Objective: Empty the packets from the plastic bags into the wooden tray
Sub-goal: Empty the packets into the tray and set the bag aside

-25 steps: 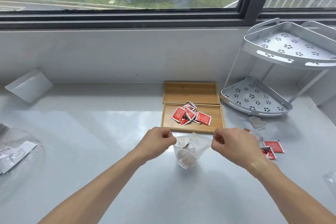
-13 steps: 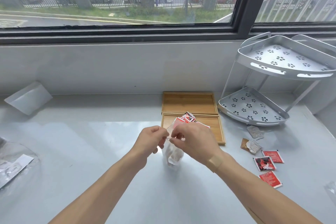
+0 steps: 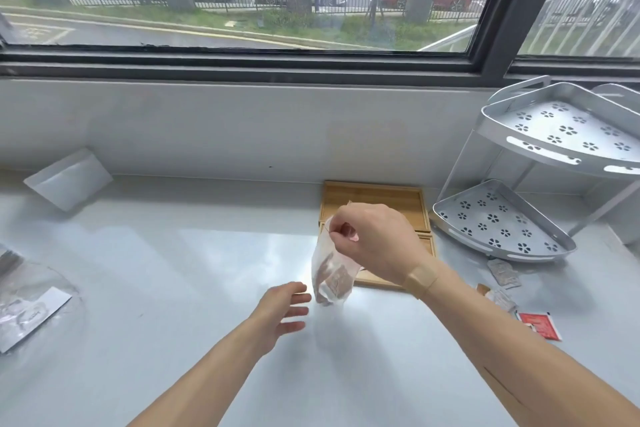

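Observation:
My right hand point(image 3: 377, 241) pinches the top of a small clear plastic bag point(image 3: 332, 274) that hangs with brownish packets inside, lifted above the counter just in front of the wooden tray point(image 3: 374, 194). The tray has two compartments; my right hand hides most of the near one and whatever lies in it. My left hand point(image 3: 280, 308) is below and left of the bag, fingers spread, holding nothing. Loose packets lie on the counter to the right: a red one point(image 3: 540, 324), a brown one point(image 3: 497, 298) and a grey one point(image 3: 504, 272).
A two-tier metal corner rack point(image 3: 502, 222) stands right of the tray. At the left edge lies a clear bag with a white card point(image 3: 31, 312). A white folded card point(image 3: 69, 178) leans against the back wall on the left. A window runs above the counter.
My left hand let go of the bag and dropped lower with fingers spread. My right hand lifted the bag by its top toward the tray.

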